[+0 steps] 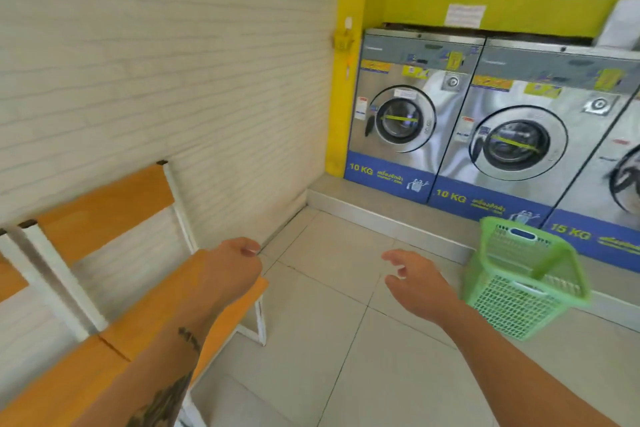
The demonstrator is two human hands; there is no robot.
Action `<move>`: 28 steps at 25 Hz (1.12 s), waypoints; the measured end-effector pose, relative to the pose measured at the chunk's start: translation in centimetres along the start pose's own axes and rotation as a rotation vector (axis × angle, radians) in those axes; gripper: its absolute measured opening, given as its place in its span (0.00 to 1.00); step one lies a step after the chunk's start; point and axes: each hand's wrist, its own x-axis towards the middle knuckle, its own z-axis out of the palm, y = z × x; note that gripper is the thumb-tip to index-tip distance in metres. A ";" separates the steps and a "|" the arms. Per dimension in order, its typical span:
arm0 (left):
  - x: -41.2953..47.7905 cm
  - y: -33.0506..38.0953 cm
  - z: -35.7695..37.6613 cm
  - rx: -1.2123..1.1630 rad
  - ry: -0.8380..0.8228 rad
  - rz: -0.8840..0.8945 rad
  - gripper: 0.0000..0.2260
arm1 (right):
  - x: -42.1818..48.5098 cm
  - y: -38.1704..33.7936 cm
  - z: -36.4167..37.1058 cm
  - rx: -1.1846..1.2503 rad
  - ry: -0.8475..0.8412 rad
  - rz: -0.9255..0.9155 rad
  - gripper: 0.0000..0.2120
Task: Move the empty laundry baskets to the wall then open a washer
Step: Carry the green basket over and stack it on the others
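A green mesh laundry basket (523,282) stands empty on the tiled floor at the right, close to the step under the washers. Two steel 10 KG washers, one on the left (401,121) and one on the right (516,142), stand on a raised ledge with their round doors closed; a third washer (620,184) is cut off at the right edge. My left hand (230,269) hovers over the chair seat with fingers curled and nothing in it. My right hand (417,282) is spread open just left of the basket, not touching it.
Orange-and-white chairs (114,274) line the white brick wall (156,80) on the left. A yellow pillar (341,87) fills the corner. The grey ledge (363,208) under the washers runs along the floor. Open tiled floor (329,340) lies between chairs and basket.
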 end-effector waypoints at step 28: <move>26.9 43.6 66.3 0.563 -0.425 0.562 0.16 | 31.1 49.0 -41.8 -0.279 0.252 0.519 0.26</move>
